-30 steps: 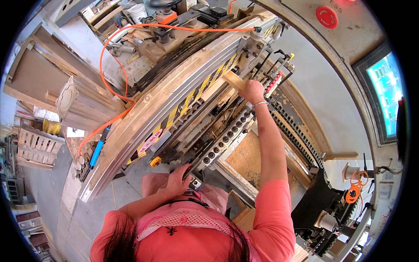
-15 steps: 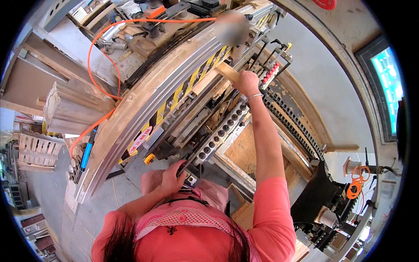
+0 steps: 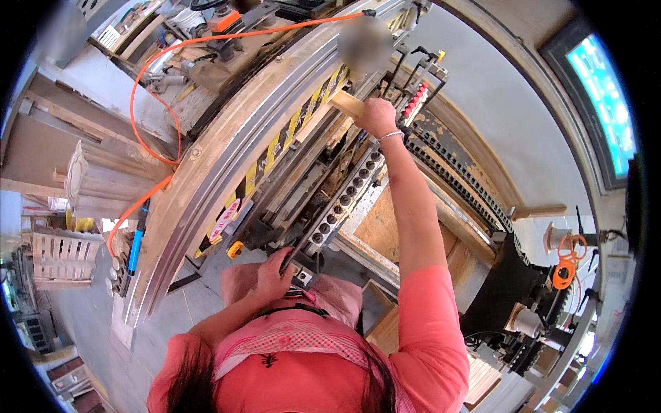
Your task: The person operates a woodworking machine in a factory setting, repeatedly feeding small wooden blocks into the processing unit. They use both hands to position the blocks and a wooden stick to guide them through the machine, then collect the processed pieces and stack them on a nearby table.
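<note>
My right hand (image 3: 377, 118) reaches far forward over the machine, its fingers closed round one end of a short, pale wooden piece (image 3: 346, 104). The piece's other end lies beside the yellow-and-black striped strip (image 3: 292, 131). Close to my body, my left hand (image 3: 273, 277) curls over a dark metal bar (image 3: 288, 258) at the machine's near end; its fingertips are partly hidden. Between my hands runs a light metal rail (image 3: 339, 206) with a row of round black holes. A longer pale wooden strip (image 3: 318, 124) lies along the striped edge.
A long metal-edged beam (image 3: 227, 120) curves along the left, with an orange hose (image 3: 141, 131) looped over it. Black cable chains (image 3: 461, 175) lie right of my forearm. A lit screen (image 3: 602, 103) stands at the right. A yellow-and-black tape measure (image 3: 235, 248) is near my left hand.
The whole view has shifted slightly, bringing more of the screen in. Both hands keep their holds; the wooden piece stays in much the same place on the machine.
</note>
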Motion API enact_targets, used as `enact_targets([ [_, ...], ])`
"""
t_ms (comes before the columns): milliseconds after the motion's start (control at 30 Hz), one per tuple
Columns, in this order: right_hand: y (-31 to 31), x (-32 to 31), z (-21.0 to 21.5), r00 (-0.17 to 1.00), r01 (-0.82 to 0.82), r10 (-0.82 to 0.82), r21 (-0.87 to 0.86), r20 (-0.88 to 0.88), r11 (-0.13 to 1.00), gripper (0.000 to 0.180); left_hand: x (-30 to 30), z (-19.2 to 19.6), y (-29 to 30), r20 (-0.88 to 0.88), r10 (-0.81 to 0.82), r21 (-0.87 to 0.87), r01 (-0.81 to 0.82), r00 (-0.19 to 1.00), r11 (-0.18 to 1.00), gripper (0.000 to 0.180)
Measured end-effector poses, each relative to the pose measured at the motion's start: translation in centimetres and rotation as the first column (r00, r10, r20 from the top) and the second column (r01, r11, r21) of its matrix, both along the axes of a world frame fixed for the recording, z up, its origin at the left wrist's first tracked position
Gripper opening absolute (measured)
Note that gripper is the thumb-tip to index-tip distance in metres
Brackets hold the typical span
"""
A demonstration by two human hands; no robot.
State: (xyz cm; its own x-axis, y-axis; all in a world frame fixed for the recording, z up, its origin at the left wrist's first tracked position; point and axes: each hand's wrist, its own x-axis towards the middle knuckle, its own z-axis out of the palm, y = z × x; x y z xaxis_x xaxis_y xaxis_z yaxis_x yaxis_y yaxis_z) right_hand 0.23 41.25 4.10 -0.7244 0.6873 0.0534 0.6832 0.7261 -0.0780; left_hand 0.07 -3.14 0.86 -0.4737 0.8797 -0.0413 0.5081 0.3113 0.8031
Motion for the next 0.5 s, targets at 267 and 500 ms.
enact_targets([
  [267,-2.2,0.3,-0.4,0.973,0.14,-0.118,0.102,-0.197,0.985,0.027,-1.5,-1.8,-0.1,-0.019,-0.165,-0.103,0.162,0.986,0.981,0.044],
  [500,-23.3,8.8,2.4,0.447,0.302,-0.27,-0.14,-0.853,0.943,0.029,-1.7,-3.9,0.4,0.154,-0.226,0.024,0.225,0.962,0.974,0.051],
])
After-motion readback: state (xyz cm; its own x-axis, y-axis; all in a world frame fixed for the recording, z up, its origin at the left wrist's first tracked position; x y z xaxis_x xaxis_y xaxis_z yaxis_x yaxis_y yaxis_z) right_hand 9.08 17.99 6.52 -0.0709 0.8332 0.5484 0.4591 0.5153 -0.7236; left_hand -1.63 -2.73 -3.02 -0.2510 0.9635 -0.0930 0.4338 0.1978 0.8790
